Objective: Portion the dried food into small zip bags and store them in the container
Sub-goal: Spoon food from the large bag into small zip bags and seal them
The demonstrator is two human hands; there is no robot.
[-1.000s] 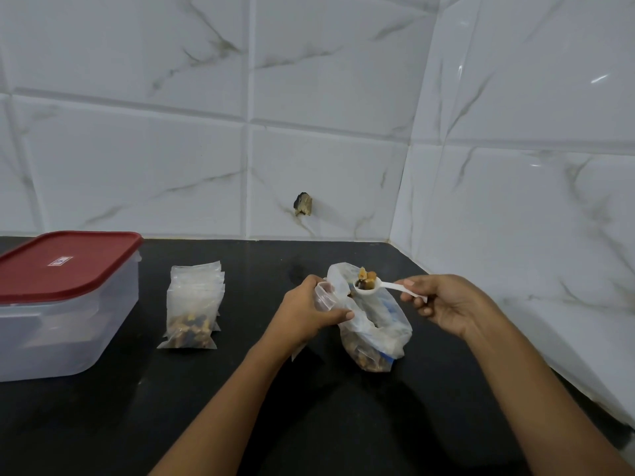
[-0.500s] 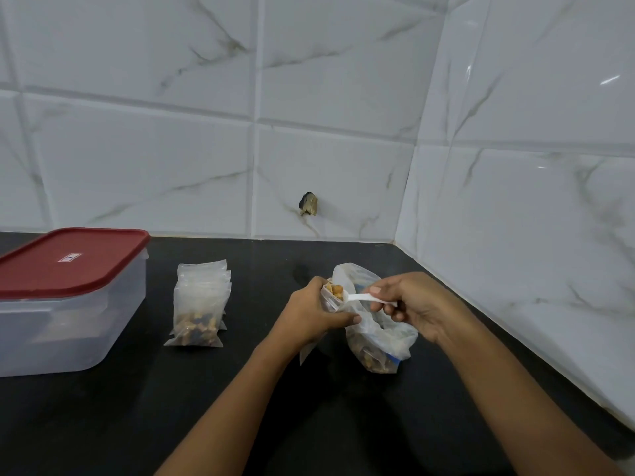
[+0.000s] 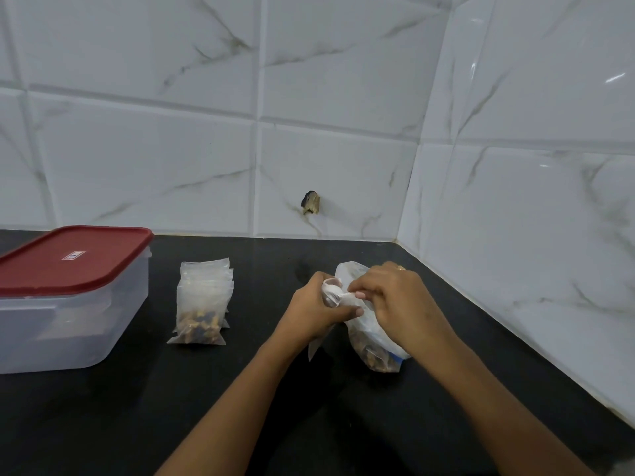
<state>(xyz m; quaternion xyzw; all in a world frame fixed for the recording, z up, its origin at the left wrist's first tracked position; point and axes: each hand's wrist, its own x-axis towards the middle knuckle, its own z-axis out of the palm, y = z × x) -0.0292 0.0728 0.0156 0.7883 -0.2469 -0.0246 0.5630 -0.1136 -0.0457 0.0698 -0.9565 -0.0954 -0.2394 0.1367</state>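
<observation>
1. Two hands are brought together over the black counter (image 3: 165, 407), right of centre and near the corner where the back and right walls meet.
2. The small bag (image 3: 329, 286) is gripped at its mouth by the left hand (image 3: 314, 309), with the fingers curled round it. Its lower corner hangs out below the fist.
3. A white spoon (image 3: 345, 297) is pinched by its handle in the right hand (image 3: 395, 304). Its bowl end is held at the small bag's mouth, and whether it is inside cannot be told.
4. The big bag (image 3: 376, 348) is stood on the counter beneath the right hand. Brown dried food is seen in its base, and a blue strip at its lower right edge.
5. A stack of filled bags (image 3: 202, 304) is laid left of the hands, well apart from them, and a band of bare counter is left between.
6. The container (image 3: 68, 331) is set at the left edge of view and cut by the frame, with its red lid (image 3: 68, 261) fitted on. It stands near the stack but apart from it.
7. On the right the counter is bounded by the tiled wall (image 3: 532, 269), whose foot runs diagonally just beside the big bag. Room on that side is narrow.
8. Behind the hands a strip of counter is left before the back wall, where a chipped hole (image 3: 311, 202) is seen in a tile.
9. The broadest bare counter is seen at the near side, around the forearms.
</observation>
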